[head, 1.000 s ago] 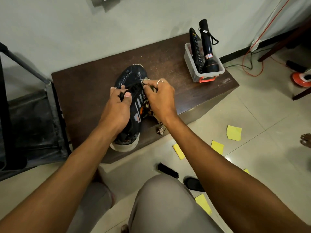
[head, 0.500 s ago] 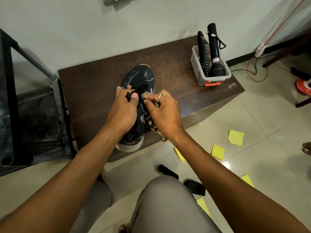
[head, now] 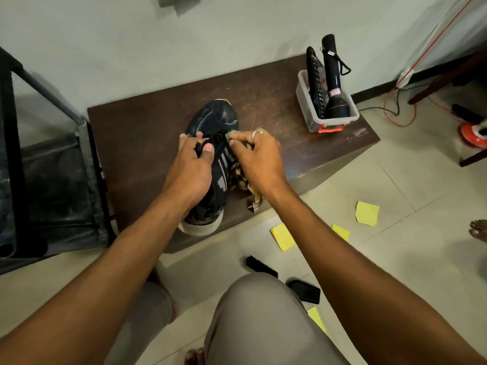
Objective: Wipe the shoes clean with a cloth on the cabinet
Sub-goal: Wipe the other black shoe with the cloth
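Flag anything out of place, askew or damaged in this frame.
Yellow paper slips lie scattered on the floor, with a black brush nearby. The sneaker overhangs the front edge of the cabinet heel first; the left hand grips it and the right hand holds a patterned cloth against it.

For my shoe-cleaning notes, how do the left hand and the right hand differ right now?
The left hand grips the black shoe at its laces, steadying it; the right hand pinches the patterned cloth against the shoe's side. The right hand wears a ring; the left hand shows none. Both have curled fingers and work on the shoe on the cabinet.
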